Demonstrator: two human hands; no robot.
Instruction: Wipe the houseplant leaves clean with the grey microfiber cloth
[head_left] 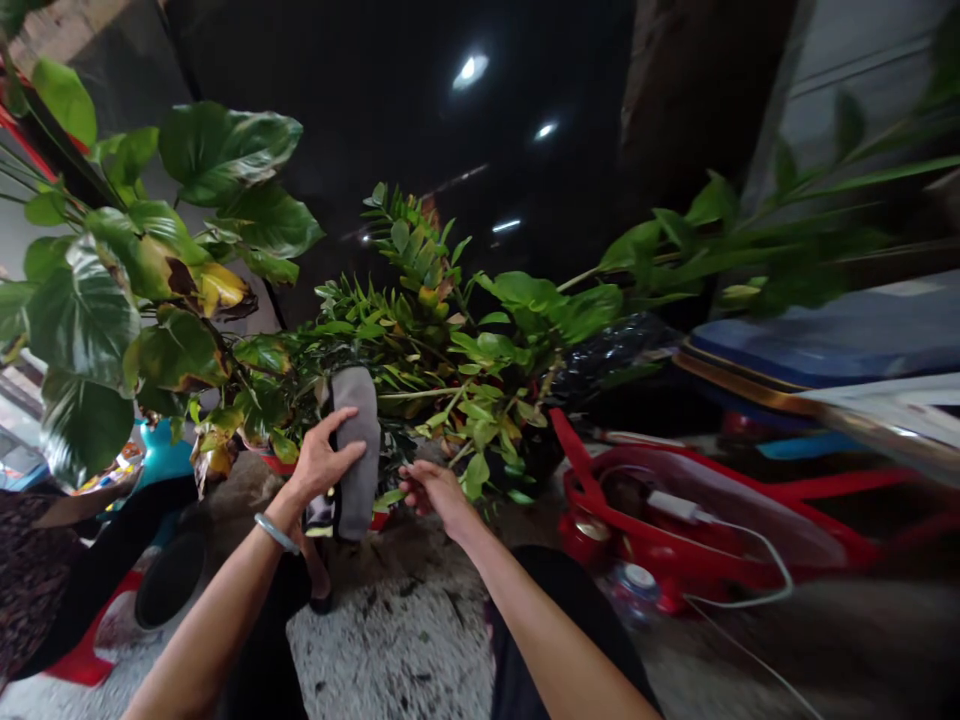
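My left hand (330,460), with a pale bangle at its wrist, grips a long grey padded piece (357,450) that stands upright in front of the plants. Its thumb and fingers lie on the grey face. Something dark with a yellowish edge (319,515) shows beside its lower end. To the right, my right hand (435,492) is apart from the grey piece, its fingers curled together near green leaves (480,470). Whether anything small is between those fingertips is too unclear to tell.
Large-leaved plants (82,310) rise at the left. A red basket (675,520) holds a white charger (675,506) with a cable at the right, near a clear plastic container (636,585). Stacked boards (795,340) lie behind. Another person (67,570) sits at the far left.
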